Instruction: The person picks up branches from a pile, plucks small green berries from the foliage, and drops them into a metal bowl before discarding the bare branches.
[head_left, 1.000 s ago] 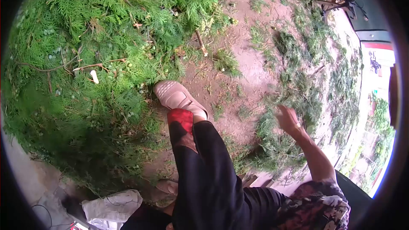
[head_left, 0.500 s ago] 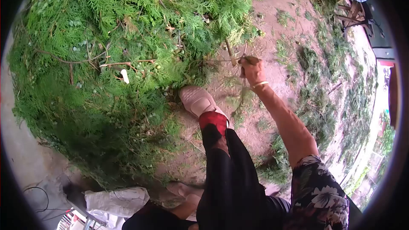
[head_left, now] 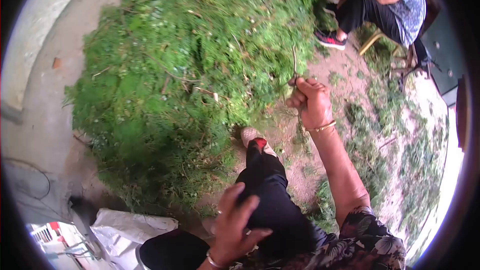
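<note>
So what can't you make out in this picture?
Head view: thin stem in right hand: its far end vanishes into the green pile.
Head view: seated person: upper body cut by the frame edge.
Head view: white sack: contents hidden by its own cloth.

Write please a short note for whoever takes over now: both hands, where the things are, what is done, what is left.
Right hand: fist shut on a thin branch at the edge of the green pile.
Left hand: open, resting on the black trouser leg, holding nothing.
Done: the branch is gripped.
Remaining: its far end lies in the pile, not yet pulled free.
Loose sprigs lie on the ground to the right.
</note>
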A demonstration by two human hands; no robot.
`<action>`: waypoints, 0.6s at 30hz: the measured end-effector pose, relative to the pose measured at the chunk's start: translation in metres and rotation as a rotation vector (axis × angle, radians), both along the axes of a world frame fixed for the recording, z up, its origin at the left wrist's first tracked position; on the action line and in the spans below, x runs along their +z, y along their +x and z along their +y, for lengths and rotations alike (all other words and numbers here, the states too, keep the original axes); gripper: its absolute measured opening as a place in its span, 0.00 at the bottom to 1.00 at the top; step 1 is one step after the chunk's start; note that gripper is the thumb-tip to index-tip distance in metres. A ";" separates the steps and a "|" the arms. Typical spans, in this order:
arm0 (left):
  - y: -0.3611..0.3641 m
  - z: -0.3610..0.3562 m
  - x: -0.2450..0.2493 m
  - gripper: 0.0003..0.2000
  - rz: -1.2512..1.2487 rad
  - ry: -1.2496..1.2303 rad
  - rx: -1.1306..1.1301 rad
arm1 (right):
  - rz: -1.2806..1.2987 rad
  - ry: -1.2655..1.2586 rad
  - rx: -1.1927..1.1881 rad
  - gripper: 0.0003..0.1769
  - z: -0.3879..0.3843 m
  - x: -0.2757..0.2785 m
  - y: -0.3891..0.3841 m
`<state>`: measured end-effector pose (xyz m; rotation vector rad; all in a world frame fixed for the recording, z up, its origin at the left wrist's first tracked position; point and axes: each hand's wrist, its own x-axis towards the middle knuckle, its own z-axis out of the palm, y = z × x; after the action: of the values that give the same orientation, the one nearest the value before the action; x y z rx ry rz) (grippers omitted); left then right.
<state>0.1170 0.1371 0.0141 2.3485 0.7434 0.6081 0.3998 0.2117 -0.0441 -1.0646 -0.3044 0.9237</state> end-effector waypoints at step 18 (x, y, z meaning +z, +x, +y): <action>-0.102 0.066 0.004 0.15 -1.134 -1.414 0.186 | 0.722 0.430 0.647 0.09 0.100 0.070 -0.208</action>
<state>0.0150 0.2031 0.0178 0.4729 0.4996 0.9018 0.1917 0.3116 0.0259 -0.1760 -0.2230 1.6613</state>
